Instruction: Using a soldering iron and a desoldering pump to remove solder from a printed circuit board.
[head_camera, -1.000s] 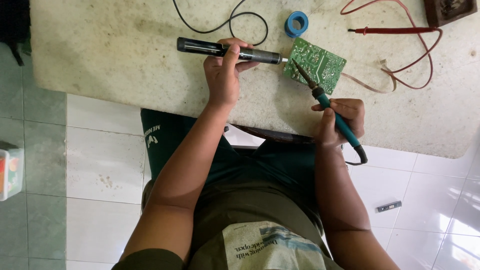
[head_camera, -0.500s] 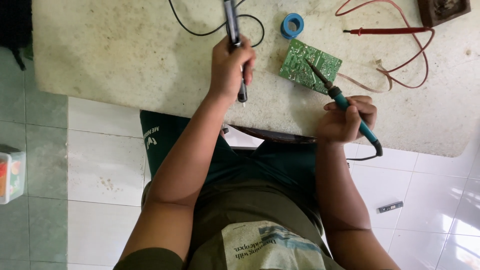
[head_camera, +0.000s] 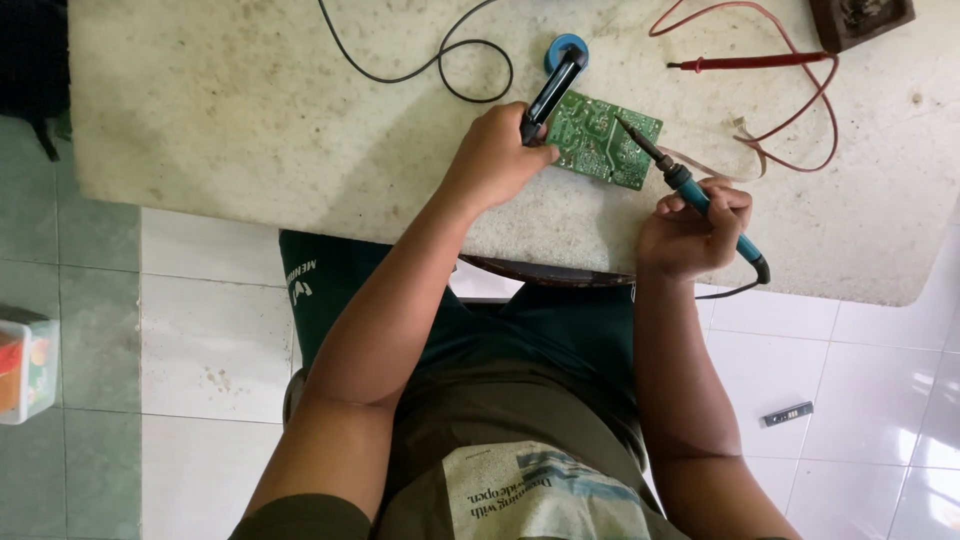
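A green circuit board (head_camera: 603, 139) lies on the pale stone table (head_camera: 250, 110). My left hand (head_camera: 497, 158) grips a black pen-shaped tool (head_camera: 553, 87), which points up and to the right beside the board's left edge. My right hand (head_camera: 690, 232) holds a teal-handled soldering iron (head_camera: 700, 197); its dark tip rests on the board's upper right part. The iron's cord drops off the table's front edge behind my right hand.
A blue tape roll (head_camera: 566, 47) sits just behind the board. A black cable (head_camera: 440, 70) loops on the table. A red probe (head_camera: 750, 63) with red leads lies at the right, near a dark wooden box (head_camera: 860, 18). A small container (head_camera: 25, 365) stands on the tiled floor at left.
My left hand swung the black tool from lying across the table to upright, then brought it down beside the board. My right hand kept the iron on the board.
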